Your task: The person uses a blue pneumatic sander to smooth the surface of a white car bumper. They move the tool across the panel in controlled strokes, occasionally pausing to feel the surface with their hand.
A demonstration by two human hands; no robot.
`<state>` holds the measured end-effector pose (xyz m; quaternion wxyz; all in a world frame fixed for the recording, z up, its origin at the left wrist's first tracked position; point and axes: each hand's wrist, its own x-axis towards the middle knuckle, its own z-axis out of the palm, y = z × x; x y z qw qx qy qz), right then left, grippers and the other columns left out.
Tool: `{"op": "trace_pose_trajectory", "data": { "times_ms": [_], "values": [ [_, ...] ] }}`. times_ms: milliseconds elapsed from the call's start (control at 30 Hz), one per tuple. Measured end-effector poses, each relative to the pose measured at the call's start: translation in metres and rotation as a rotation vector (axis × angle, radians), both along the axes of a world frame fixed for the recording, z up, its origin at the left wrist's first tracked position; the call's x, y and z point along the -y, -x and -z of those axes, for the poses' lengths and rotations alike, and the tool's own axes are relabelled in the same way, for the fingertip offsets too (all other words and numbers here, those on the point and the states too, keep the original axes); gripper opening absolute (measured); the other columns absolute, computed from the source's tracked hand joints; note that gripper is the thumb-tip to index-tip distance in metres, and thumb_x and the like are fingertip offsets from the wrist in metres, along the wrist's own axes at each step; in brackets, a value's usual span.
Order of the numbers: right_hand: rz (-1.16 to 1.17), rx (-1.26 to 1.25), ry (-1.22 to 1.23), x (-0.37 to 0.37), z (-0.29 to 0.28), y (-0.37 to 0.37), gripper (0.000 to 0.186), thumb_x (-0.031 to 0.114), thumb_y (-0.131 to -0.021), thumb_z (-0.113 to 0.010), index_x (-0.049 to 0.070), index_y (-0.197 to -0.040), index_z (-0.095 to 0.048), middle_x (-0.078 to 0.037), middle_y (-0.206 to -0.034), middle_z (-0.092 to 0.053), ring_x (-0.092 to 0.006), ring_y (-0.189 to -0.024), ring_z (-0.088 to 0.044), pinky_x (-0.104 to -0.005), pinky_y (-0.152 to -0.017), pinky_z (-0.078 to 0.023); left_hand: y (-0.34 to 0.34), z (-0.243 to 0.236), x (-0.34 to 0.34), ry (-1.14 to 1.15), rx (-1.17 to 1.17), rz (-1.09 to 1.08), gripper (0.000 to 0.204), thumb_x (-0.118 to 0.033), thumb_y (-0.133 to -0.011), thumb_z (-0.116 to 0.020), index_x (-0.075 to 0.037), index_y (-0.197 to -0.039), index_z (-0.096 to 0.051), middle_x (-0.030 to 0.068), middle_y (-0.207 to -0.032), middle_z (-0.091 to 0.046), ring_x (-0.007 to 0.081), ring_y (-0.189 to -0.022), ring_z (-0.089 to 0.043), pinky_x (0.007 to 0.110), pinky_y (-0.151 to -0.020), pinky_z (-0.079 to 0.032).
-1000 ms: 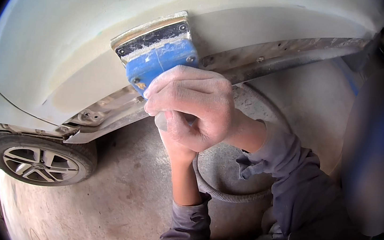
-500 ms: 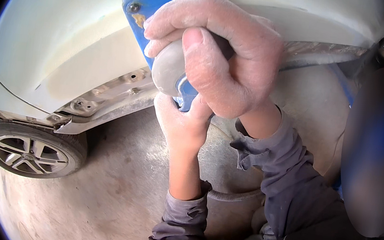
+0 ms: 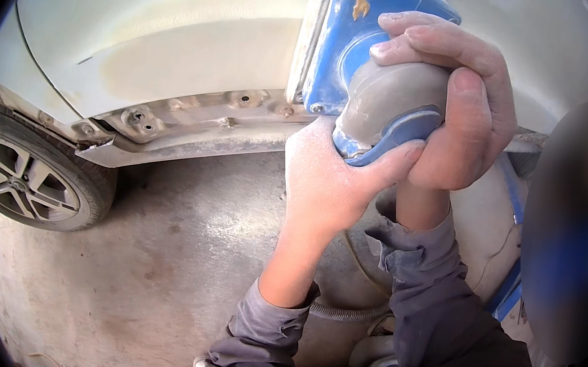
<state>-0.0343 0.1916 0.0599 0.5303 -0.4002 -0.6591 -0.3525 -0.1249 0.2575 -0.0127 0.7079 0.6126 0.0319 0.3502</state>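
Both my hands grip a blue and grey power sander (image 3: 399,98) whose flat pad lies against the pale car body panel (image 3: 180,33). My left hand (image 3: 339,170) wraps the lower part of its body, thumb across the blue underside; its other fingers are hidden behind the tool. My right hand (image 3: 473,110) is curled over the grey rounded top, with its thumb bent in and fingertips on the far side. Whitish dust coats both hands. Around the panel's lower curve, the paint shows a yellowish, sanded-looking band.
Below the panel runs a bare metal sill (image 3: 199,122) with bolt holes. A car wheel (image 3: 26,178) stands at the left on the concrete floor (image 3: 154,269). A ribbed hose (image 3: 348,313) passes below my forearms. A dark blurred shape (image 3: 579,230) fills the right edge.
The sander and both hands have moved to the right along the panel, and the tool has turned. The car appears shifted slightly up and left in the view. Both hands keep their grip.
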Motion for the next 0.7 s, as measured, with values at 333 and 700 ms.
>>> {"op": "trace_pose_trajectory", "data": {
  "times_ms": [333,700],
  "values": [
    [0.133,0.035,0.153,-0.008,0.085,0.009,0.021,0.007,-0.082,-0.048,-0.002,-0.084,-0.067,-0.013,-0.078,-0.069,-0.0287,-0.08,-0.069,-0.036,-0.073,-0.057,-0.013,0.113,-0.023,-0.106,-0.024,-0.086,0.053,-0.036,-0.064,-0.084,0.004,-0.094,-0.068,0.0159,-0.083,-0.072,0.0223,-0.078,-0.072,0.034,-0.071,-0.055],
    [0.082,-0.038,0.007,0.006,0.002,-0.003,0.031,0.011,-0.087,-0.038,-0.006,-0.094,-0.063,-0.016,-0.08,-0.069,-0.0259,-0.08,-0.067,-0.0347,-0.076,-0.054,-0.004,-0.004,0.011,0.005,-0.008,0.012,0.044,-0.033,-0.071,-0.08,0.004,-0.092,-0.069,0.012,-0.081,-0.071,0.0187,-0.076,-0.068,0.032,-0.068,-0.053]
  ]
}}
